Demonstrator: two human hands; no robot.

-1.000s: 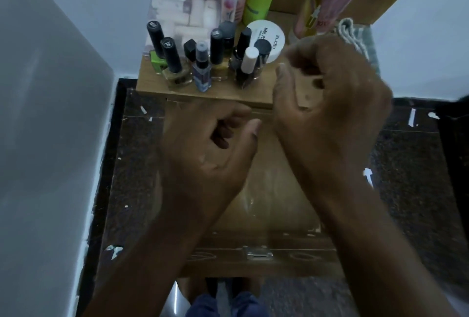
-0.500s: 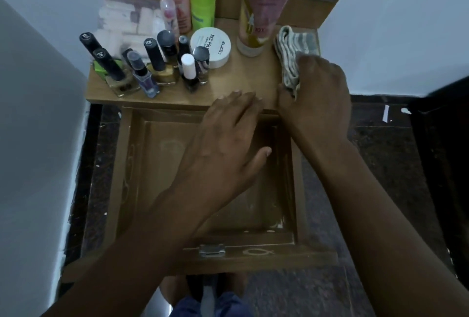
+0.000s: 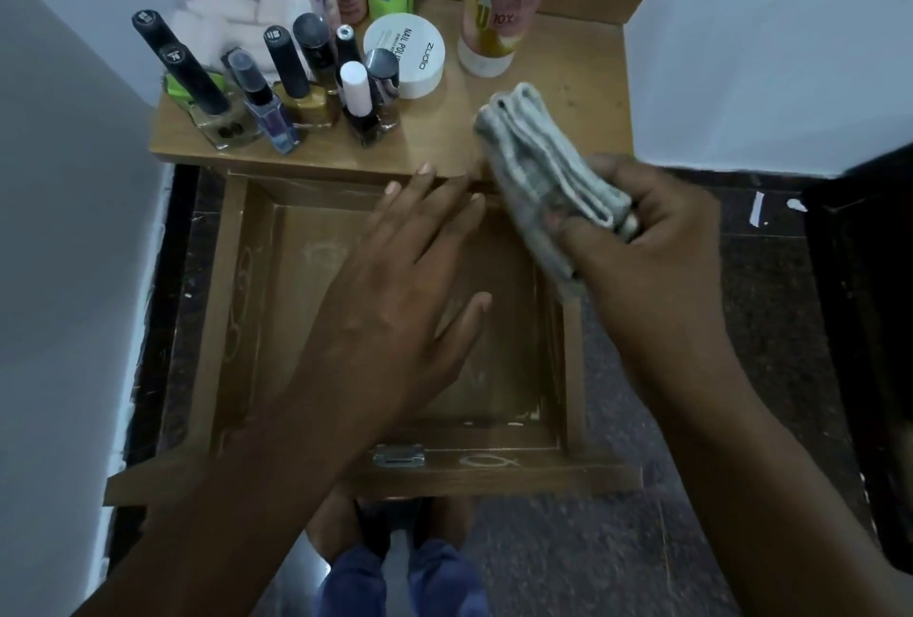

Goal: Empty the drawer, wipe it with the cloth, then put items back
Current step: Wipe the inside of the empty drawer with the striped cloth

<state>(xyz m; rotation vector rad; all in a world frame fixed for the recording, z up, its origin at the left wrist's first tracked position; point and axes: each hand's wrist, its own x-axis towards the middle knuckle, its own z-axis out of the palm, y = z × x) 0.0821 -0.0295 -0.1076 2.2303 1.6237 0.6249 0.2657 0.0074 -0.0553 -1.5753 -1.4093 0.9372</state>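
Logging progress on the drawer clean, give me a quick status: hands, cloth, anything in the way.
Right hand grips folded cloth at drawer's back corner. Left hand open, over drawer. Nothing seen inside; bottles on top.

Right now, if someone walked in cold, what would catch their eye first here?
Probably the right hand gripping the folded grey cloth over the back right corner of the open wooden drawer. Next, the left hand, fingers straight, spread above the drawer's bare inside. Behind, on the tabletop's left side, a cluster of nail polish bottles stands beside a round white tub.
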